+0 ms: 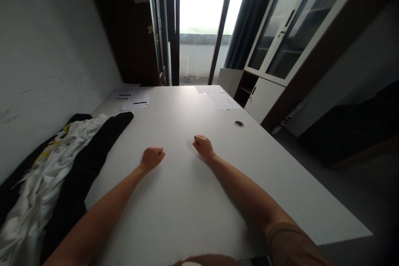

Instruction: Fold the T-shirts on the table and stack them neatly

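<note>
Both my arms reach forward over a white table [174, 216]. My left hand [152, 157] is closed in a fist, just above or on the tabletop, left of the middle. A short gap to its right, my right hand [203, 146] is also curled into a fist, slightly farther from me. Nothing shows in either fist. Left of my left arm lies a heap of clothing: a black garment [90, 158] and white cloth [56, 174] with yellow bits along it.
Printed papers [134, 99] lie at the table's far left, more sheets [221, 99] at the far right. A round cable hole [239, 124] is near the right edge. A wall [46, 50] borders the left side; a white cabinet [280, 29] stands beyond the right edge.
</note>
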`<state>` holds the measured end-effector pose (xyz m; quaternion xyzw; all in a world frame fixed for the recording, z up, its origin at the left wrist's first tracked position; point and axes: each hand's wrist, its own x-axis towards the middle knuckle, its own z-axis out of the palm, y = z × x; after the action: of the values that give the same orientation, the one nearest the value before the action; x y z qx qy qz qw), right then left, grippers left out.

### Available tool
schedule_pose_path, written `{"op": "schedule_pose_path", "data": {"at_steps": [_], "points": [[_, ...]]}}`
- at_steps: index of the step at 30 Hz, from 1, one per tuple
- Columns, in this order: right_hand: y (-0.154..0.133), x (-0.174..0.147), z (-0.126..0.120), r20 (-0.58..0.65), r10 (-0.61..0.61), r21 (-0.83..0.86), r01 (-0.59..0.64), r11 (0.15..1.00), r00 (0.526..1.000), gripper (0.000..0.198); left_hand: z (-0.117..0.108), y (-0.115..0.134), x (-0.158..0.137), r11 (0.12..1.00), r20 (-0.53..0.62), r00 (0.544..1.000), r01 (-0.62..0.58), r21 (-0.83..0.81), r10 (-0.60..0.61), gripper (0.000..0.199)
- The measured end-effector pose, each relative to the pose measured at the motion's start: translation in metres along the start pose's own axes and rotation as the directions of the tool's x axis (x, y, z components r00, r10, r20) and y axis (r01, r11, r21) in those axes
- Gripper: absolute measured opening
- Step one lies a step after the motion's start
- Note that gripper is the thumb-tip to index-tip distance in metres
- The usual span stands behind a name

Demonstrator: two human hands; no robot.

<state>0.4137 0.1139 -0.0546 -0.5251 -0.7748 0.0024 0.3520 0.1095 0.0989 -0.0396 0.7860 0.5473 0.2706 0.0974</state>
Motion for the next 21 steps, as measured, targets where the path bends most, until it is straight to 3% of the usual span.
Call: {"op": "schedule_pose_path", "data": {"at_steps": [3,6,10,14,17,21], "points": [[-0.011,-0.005,0.008,0.097,-0.056,-0.039,0.060,0.997,0.994,0.017,-0.027,-0.042,-0.004,0.993,-0.062,0.992,0.110,0.039,-0.107,0.033],[-0.017,-0.009,0.010,0.158,-0.050,-0.118,0.069,0.991,0.986,0.020,-0.034,-0.057,-0.002,0.993,-0.061,0.992,0.110,0.051,-0.106,0.040],[-0.022,-0.010,0.007,0.235,-0.037,-0.239,0.094,0.967,0.971,0.019,-0.023,-0.042,-0.005,0.998,0.003,0.999,-0.046,0.043,0.046,0.040],[-0.035,-0.011,0.006,0.307,-0.100,-0.307,0.198,0.931,0.947,0.017,-0.016,-0.027,-0.012,0.963,0.013,0.971,-0.238,0.124,0.238,0.036],[-0.052,-0.016,0.010,0.350,-0.171,-0.283,0.278,0.918,0.921,0.014,-0.018,-0.026,-0.014,0.954,-0.009,0.966,-0.254,0.160,0.259,0.033],[-0.063,-0.020,0.010,0.293,-0.191,-0.173,0.248,0.953,0.937,0.010,-0.018,-0.029,-0.015,0.955,0.002,0.966,-0.256,0.146,0.259,0.024]]}}
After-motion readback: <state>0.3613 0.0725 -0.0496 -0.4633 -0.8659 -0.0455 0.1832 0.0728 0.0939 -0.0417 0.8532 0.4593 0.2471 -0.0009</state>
